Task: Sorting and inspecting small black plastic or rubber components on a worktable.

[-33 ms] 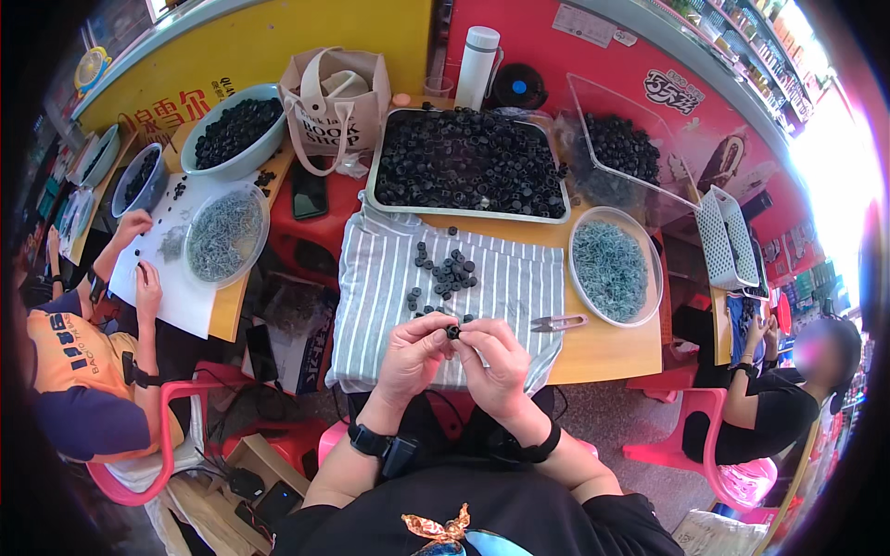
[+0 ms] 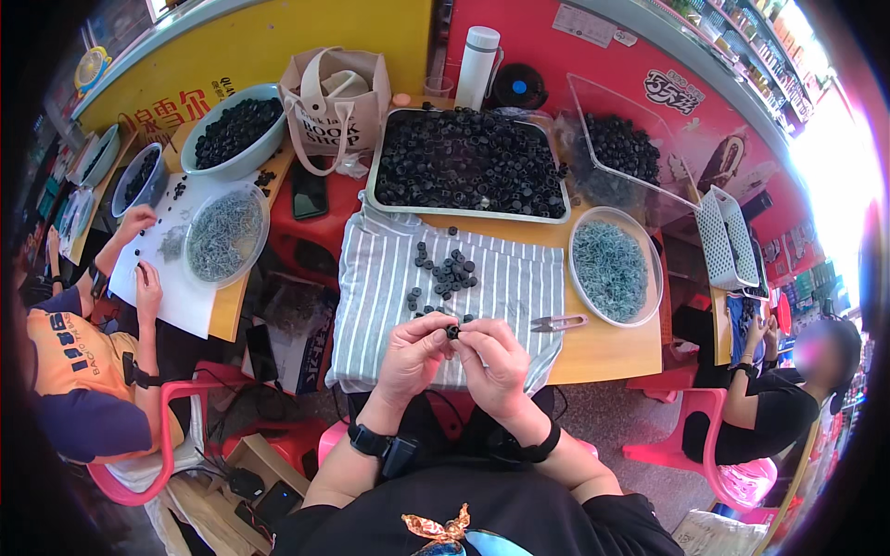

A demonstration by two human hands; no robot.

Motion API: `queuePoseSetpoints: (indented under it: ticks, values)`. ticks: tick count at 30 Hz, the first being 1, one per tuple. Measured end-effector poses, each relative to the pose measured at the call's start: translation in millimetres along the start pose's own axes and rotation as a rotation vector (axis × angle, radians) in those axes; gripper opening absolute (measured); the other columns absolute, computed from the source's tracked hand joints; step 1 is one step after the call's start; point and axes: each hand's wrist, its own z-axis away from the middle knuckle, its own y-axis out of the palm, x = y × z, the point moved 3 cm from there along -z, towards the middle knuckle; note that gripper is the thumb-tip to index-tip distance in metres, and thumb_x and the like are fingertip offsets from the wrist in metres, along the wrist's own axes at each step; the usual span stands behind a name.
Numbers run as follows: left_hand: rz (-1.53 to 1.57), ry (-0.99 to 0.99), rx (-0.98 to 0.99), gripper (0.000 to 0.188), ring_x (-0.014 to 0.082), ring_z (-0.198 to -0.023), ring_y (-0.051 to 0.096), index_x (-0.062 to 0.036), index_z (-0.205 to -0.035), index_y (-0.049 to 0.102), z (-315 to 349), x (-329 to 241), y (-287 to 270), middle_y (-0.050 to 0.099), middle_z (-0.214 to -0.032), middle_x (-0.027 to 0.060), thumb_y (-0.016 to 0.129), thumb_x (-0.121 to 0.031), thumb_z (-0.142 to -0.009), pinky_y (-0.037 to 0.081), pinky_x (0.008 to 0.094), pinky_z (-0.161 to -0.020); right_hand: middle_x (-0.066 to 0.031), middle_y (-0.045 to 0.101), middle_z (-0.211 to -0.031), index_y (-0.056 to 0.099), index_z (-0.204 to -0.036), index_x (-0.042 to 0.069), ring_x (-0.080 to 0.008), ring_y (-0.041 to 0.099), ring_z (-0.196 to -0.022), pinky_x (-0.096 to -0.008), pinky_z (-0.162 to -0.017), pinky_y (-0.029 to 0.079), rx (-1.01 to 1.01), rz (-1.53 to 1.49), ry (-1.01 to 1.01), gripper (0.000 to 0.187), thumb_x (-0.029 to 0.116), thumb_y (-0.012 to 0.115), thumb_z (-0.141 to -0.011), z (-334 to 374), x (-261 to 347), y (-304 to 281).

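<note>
Over the near edge of a grey-and-white striped cloth (image 2: 371,278), my left hand (image 2: 413,360) and my right hand (image 2: 496,366) meet fingertip to fingertip. Both are closed in a pinch on one small round black part (image 2: 452,332) with a hole showing in its end. Just beyond my fingers, several loose black parts (image 2: 451,271) of the same look lie scattered on the cloth. To the right of my right hand, a pair of thread snips (image 2: 560,322) rests at the cloth's edge.
Beyond the cloth stands a tray (image 2: 464,213) heaped with black parts. A round tub (image 2: 656,289) of thin bluish pieces is on the right. A clear bin (image 2: 640,192), a white bottle (image 2: 478,69) and a canvas bag (image 2: 357,79) stand farther back. Co-workers sit on both sides.
The far hand of the co-worker on the left has shifted slightly. My own hands and the black part stay in place.
</note>
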Motion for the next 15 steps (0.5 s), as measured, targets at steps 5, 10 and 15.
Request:
queuePoseSetpoints:
  ticks: [5,10,15]
  values:
    - [-0.024,0.011,0.012,0.022,0.0156,-0.087,0.067,0.0036,-0.114,0.068,-0.9,-2.2,1.5,0.067,-0.106,0.0078,0.062,-0.005,-0.095,0.055,0.0252,-0.072,-0.0113,0.064,-0.088,0.069,-0.089,-0.002,-0.0234,0.064,-0.075,-0.0304,-0.063,0.052,-0.015,-0.042,0.032,0.02,-0.01,0.075,-0.072,3.3,-1.7,1.3]
    - [-0.049,0.009,0.03,0.022,0.0151,-0.087,0.066,0.004,-0.114,0.068,-0.5,-2.8,2.8,0.065,-0.107,0.0081,0.063,-0.006,-0.095,0.055,0.0254,-0.072,-0.0099,0.063,-0.085,0.069,-0.089,0.0,-0.0211,0.063,-0.072,-0.0291,-0.061,0.052,-0.014,-0.019,-0.015,0.021,-0.01,0.076,-0.072,3.5,-1.5,0.8]
    - [-0.071,0.016,0.033,0.023,0.0132,-0.084,0.063,0.0042,-0.114,0.069,0.2,-4.2,4.1,0.064,-0.108,0.0082,0.063,-0.009,-0.096,0.051,0.0241,-0.07,-0.0093,0.063,-0.084,0.069,-0.089,0.001,-0.0197,0.063,-0.071,-0.0286,-0.059,0.051,0.009,0.032,-0.096,0.022,-0.009,0.078,-0.072,4.6,-3.1,2.0]
